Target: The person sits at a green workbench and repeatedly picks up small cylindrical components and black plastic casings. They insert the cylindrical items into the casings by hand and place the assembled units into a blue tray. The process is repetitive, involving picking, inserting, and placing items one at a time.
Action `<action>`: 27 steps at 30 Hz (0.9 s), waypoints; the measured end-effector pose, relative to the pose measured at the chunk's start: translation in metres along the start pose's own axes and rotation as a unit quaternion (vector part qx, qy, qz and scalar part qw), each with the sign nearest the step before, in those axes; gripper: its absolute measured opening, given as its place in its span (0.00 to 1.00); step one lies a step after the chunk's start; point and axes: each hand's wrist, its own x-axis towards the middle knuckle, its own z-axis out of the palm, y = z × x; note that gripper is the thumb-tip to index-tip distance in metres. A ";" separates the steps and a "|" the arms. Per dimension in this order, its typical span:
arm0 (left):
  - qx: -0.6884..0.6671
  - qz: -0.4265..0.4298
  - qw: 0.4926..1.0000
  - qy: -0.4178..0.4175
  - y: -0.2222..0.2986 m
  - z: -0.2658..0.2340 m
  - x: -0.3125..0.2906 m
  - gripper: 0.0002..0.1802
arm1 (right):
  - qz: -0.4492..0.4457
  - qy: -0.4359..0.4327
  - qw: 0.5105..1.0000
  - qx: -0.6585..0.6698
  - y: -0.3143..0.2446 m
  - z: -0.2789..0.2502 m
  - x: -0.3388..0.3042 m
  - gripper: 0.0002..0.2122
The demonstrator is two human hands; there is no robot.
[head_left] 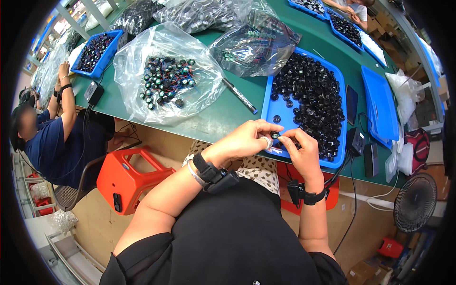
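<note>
Over the near left corner of a blue tray [276, 121], my two hands meet at a small round part [275, 135], dark with a pale green face. My left hand [247, 138] pinches it between thumb and fingers. From the other side, my right hand [303, 148] has its thumb and fingertips closed on the same part, which they partly cover. Many small black round caps [311, 95] are heaped in the tray, with a few lying loose. On a clear plastic bag [130, 78] to the left lie several round parts [166, 80] with red and blue wires.
A black marker [240, 96] lies between bag and tray. Farther back are filled plastic bags [256, 45]. A phone [351, 104] and stacked blue trays [380, 107] are at right. A co-worker [57, 137] sits left, near a red stool [128, 178]; another person [351, 10] works far right.
</note>
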 end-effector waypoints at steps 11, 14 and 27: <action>-0.024 0.011 0.999 0.028 -0.008 0.005 0.003 0.20 | 0.193 -0.024 0.961 0.196 0.010 0.006 0.000 0.05; -0.010 0.010 1.000 0.028 -0.010 0.004 0.004 0.20 | 0.188 -0.025 0.965 0.180 0.011 0.006 0.001 0.05; -0.072 -0.005 0.997 0.026 -0.003 0.002 0.004 0.18 | 0.210 -0.040 0.950 0.227 0.012 0.006 0.001 0.06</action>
